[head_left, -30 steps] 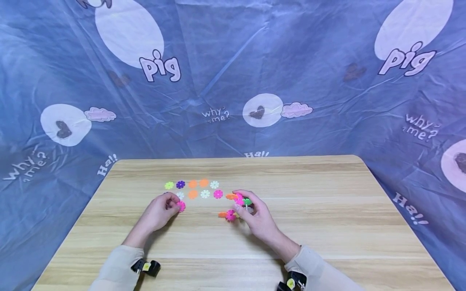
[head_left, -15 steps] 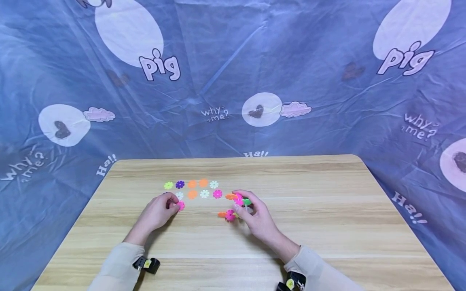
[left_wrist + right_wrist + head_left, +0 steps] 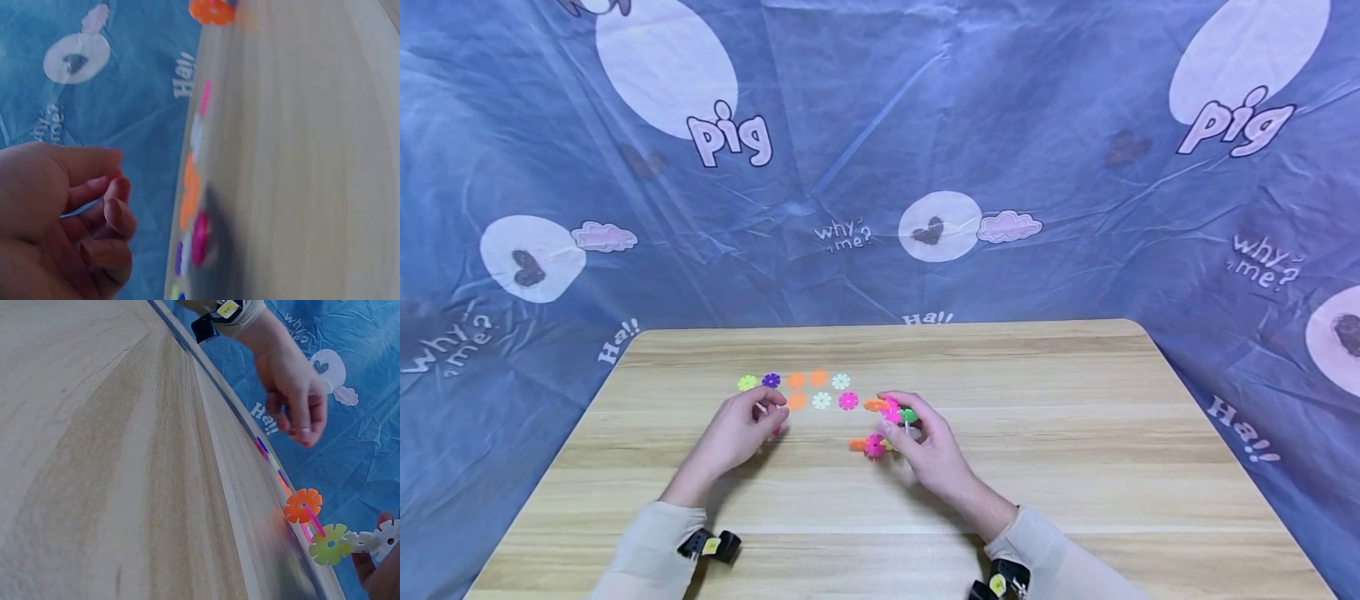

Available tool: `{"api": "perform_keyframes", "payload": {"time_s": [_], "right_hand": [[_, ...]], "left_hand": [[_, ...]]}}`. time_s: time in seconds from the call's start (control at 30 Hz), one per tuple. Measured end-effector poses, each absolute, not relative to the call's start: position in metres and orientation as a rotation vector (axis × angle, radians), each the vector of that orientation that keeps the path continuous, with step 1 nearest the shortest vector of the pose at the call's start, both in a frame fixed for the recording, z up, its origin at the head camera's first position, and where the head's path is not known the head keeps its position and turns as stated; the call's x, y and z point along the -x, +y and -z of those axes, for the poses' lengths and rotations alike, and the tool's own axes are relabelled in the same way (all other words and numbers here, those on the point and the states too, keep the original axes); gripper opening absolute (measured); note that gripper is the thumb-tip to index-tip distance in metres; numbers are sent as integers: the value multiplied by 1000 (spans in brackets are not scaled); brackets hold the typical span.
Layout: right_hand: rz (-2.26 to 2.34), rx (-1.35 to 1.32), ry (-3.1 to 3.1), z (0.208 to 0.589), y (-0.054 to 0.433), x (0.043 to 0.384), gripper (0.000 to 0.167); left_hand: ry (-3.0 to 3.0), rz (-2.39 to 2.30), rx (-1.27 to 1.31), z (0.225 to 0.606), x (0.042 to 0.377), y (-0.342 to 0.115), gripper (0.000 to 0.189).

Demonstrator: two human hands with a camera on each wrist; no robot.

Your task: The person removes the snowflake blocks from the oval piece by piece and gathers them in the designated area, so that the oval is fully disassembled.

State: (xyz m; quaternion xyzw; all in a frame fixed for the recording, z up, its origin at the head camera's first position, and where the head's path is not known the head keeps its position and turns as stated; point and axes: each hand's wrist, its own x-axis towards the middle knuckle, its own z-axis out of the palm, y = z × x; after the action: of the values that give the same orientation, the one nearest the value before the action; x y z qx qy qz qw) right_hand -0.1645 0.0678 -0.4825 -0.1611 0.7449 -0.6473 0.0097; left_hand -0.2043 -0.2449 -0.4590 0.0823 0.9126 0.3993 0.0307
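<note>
Loose in the head view lay three orange flower-shaped plastic discs (image 3: 796,380), two white discs (image 3: 822,401), two pink discs (image 3: 847,402), one yellow-green disc (image 3: 747,382) and one purple disc (image 3: 771,381); the left wrist view added one blue disc (image 3: 182,297). One joined multicoloured disc cluster (image 3: 874,447), two bare hands (image 3: 737,433), two black wrist-worn devices (image 3: 723,547) and one wood-grained worktop (image 3: 850,517) were also visible.

Left hand (image 3: 47,206) at lower left, fingers loosely curled, blue cloth (image 3: 150,134) behind it! Discs (image 3: 199,239) lie edge-on along the table (image 3: 306,150), and an orange disc (image 3: 212,12) peeks in up top!
</note>
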Motion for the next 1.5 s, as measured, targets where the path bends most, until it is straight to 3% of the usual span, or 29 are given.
{"api": "perform_keyframes", "payload": {"time_s": [0.7,1.5], "right_hand": [[2046,560,2333,478,64,163,41],[2045,555,2333,478,62,165,41]], "left_hand": [[2808,-1442,-544,432,196,-196,9],[2696,-1549,-812,423,188,-175,10]]}}
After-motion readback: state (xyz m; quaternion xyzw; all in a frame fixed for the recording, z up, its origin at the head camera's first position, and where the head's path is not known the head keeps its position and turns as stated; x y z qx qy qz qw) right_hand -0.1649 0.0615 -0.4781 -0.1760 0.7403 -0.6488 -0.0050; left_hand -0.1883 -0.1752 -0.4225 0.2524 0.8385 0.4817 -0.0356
